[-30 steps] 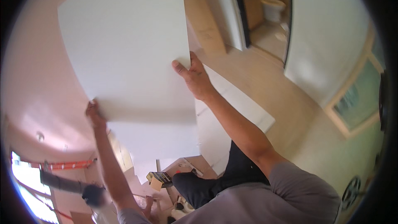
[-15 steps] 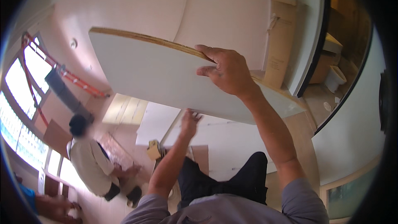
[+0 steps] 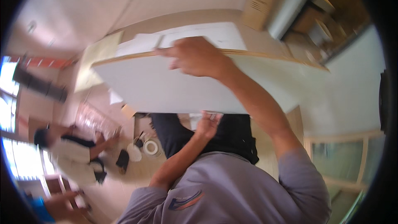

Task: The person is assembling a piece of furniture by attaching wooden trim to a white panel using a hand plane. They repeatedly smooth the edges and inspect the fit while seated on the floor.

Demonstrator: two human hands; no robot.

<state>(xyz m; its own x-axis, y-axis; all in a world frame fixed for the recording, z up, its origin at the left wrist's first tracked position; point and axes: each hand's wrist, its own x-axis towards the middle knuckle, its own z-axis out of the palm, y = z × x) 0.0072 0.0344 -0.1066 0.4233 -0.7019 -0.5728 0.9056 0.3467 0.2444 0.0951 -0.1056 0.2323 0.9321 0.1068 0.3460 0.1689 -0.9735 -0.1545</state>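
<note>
Co-worker [image 3: 68, 157] in pale top at left. White board [image 3: 153, 85] on edge before torso. Right hand [image 3: 195, 57]: thumb and fingers clamped over upper edge. Left hand [image 3: 208, 125]: fingers at lower edge; how far closed, cannot tell.

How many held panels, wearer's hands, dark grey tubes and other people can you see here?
Held white panel: 1
Wearer's hands (left hand, right hand): 2
Dark grey tube: 1
Other people (pale top, blue sleeve): 2
Total: 6
</note>
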